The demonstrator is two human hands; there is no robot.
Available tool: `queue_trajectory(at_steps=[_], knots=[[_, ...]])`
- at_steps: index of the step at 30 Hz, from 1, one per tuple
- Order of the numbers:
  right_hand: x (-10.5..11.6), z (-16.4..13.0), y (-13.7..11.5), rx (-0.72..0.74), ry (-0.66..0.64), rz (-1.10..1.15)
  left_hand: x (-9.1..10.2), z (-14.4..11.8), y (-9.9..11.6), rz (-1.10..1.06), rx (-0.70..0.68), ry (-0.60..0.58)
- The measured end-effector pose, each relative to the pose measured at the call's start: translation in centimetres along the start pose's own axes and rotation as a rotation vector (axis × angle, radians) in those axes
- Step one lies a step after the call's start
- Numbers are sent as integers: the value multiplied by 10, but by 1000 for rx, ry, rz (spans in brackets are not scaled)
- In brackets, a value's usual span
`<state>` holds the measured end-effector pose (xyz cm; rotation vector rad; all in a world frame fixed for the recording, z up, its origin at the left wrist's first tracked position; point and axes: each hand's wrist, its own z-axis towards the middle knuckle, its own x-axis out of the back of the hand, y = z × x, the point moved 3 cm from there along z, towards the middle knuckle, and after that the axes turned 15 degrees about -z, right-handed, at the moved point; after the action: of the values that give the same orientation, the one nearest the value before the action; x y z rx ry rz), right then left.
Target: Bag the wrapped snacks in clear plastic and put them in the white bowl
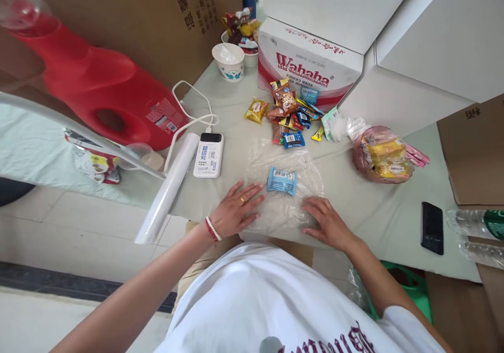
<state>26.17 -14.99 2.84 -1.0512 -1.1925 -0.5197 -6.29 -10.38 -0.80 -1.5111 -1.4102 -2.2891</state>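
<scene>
A clear plastic bag lies flat on the pale green table right in front of me. A small blue snack packet rests on or in it; I cannot tell which. My left hand lies flat on the bag's left edge, fingers spread, a ring on one finger. On the bag's right lower edge my right hand presses down, fingers apart. Behind the bag sits a pile of small wrapped snacks.
A tied bag filled with snacks lies to the right, a black phone near the front edge. A white power bank, a roll of clear bags, a red jug, a paper cup and a Wahaha box surround the area.
</scene>
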Motion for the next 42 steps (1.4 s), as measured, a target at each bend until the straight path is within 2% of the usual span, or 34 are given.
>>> queue_trajectory(at_steps=[3, 6, 9, 11, 14, 16, 18, 21, 23, 25, 29, 31, 33, 35, 37, 42], knots=[[-15, -27, 1, -111, 94, 33, -1, -12, -3, -86, -21, -133], [-12, -23, 3, -141, 109, 153, 4, -11, -8, -187, 35, -114], [9, 2, 8, -142, 53, 277, 15, 1, -16, -343, 153, 7], [26, 25, 16, -193, 17, 365, 24, 11, -21, -451, 240, 89], [41, 62, 33, -351, -20, 519, 33, 25, -21, -495, 235, 71], [42, 85, 44, -445, -57, 602, 33, 31, -17, -404, 156, -3], [39, 101, 54, -514, -95, 655, 29, 35, -13, -308, 113, -27], [32, 110, 66, -578, -158, 683, 24, 43, -17, -314, 166, 72], [31, 112, 73, -575, -205, 589, 22, 50, -24, -313, 271, 202], [36, 116, 78, -523, -237, 342, 21, 57, -32, -234, 412, 348], [54, 145, 70, -358, -127, -250, 18, 65, -36, -29, 648, 576], [52, 170, 55, -230, -96, -341, 16, 67, -33, 15, 704, 672], [41, 196, 37, -96, -126, -356, 16, 70, -27, 24, 723, 737], [27, 217, 23, -26, -152, -392, 16, 76, -22, 7, 728, 723], [14, 233, 15, -29, -156, -440, 17, 84, -19, -28, 742, 645], [4, 246, 20, -192, -273, -440, 23, 101, -27, -109, 863, 472]])
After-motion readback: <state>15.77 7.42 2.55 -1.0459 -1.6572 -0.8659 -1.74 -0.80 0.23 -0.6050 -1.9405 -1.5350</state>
